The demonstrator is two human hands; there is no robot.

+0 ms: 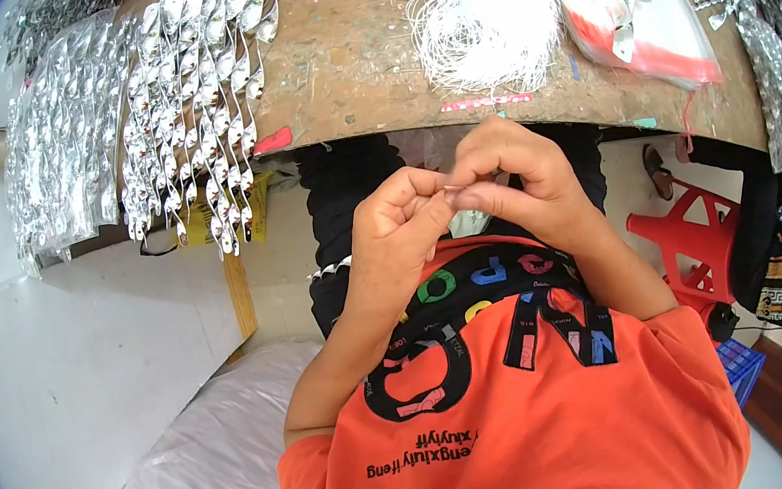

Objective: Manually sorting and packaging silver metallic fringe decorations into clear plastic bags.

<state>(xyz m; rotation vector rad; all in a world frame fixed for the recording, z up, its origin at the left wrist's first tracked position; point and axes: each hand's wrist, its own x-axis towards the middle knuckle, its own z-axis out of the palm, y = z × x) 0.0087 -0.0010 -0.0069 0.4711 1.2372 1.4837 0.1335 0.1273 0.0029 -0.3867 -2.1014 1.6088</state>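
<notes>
Pinching closed, left hand (400, 222) and right hand (524, 176) meet, any held piece and its lengthwise direction indiscernible.

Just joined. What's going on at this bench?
A person's left hand and right hand meet fingertip to fingertip in front of the table's near edge, thumbs and fingers pinched; anything between them is too small to make out. Strips of shiny silver pieces hang over the table's left side. A tangle of white string lies toward the right of the tabletop's middle, with clear plastic with a red band to its right.
</notes>
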